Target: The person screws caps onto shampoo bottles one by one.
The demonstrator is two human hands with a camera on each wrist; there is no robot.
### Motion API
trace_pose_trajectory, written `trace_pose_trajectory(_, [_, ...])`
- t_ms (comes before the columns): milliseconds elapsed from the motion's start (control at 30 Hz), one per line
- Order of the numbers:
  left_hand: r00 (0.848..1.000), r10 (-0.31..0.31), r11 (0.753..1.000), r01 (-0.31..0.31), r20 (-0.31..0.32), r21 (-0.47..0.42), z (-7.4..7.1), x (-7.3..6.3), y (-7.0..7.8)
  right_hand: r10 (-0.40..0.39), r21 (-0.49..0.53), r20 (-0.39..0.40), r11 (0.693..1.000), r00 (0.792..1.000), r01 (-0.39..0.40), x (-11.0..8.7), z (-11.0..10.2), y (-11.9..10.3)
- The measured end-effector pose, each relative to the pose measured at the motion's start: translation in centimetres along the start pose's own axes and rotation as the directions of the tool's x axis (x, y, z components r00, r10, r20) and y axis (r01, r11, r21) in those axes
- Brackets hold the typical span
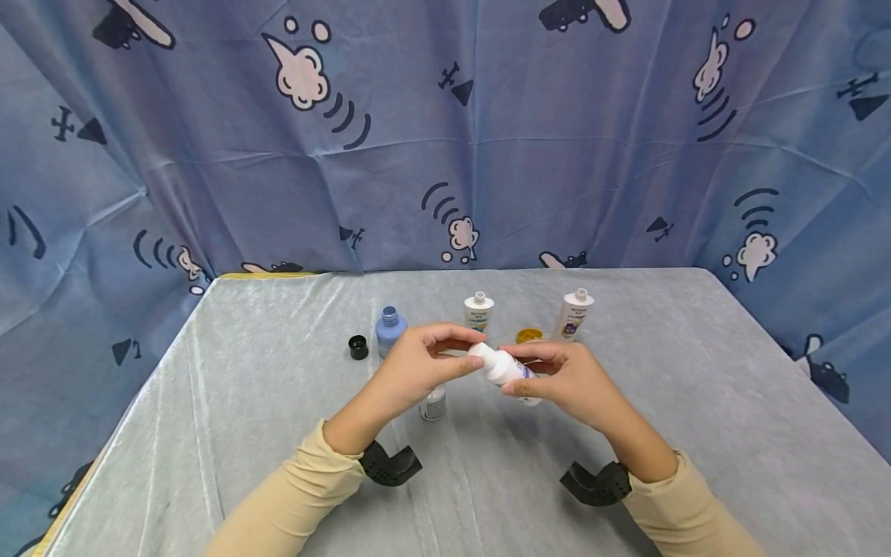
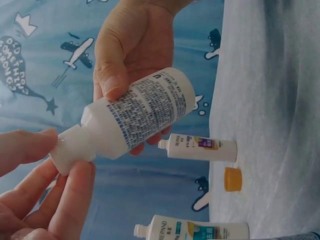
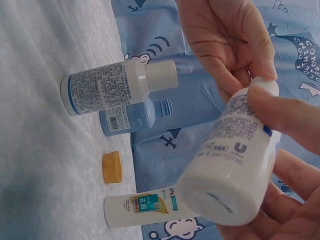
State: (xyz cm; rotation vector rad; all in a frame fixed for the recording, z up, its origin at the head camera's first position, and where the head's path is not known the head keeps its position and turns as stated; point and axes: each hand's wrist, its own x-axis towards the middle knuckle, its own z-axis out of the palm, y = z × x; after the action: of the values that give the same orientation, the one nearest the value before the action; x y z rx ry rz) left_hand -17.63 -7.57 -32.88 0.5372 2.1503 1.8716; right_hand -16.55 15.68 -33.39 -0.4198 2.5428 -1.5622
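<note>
A white bottle (image 2: pixel 137 112) with dense printing on its label is held tilted above the table, its base toward the right. My right hand (image 1: pixel 567 379) grips the bottle's body, thumb on one side and fingers on the other. The white cap (image 2: pixel 73 149) is on the bottle's neck, pinched between the thumb and fingers of my left hand (image 1: pixel 425 360). Below the left hand stands another white bottle (image 3: pixel 110 87) with a white cap on; in the head view the hand partly covers it.
Behind the hands stand a blue bottle (image 1: pixel 390 325) without a cap, a white bottle with a teal label (image 1: pixel 479 309) and one with a purple label (image 1: pixel 575 311), both uncapped. A black cap (image 1: pixel 358 346) and a yellow cap (image 1: pixel 529 335) lie on the grey-covered table (image 1: pixel 278 387).
</note>
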Motion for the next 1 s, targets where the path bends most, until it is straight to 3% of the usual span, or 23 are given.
trace_pose_trajectory(400, [0.996,0.070,0.997,-0.067,0.060,-0.049,-0.03,-0.22,0.17,0.000,-0.005,0.005,1.000,1.000,0.000,-0.10,-0.14,-0.19])
trace_pose_trajectory(600, [0.995,0.100,0.994,-0.099,0.005,-0.035,0.00,-0.26,0.47,0.002,-0.012,0.001,1.000,1.000,-0.002,-0.05,-0.07,-0.16])
trace_pose_trajectory(867, [0.997,0.011,1.000,-0.011,-0.079,0.008,0.49,0.02,-0.01,-0.030,-0.030,-0.013,0.999,0.999,0.029,-0.02,0.00,-0.01])
trace_pose_trajectory(1000, [0.994,0.010,0.999,-0.007,-0.106,0.034,0.67,0.13,-0.18,-0.041,-0.022,-0.014,0.999,0.999,0.041,-0.03,0.03,0.03])
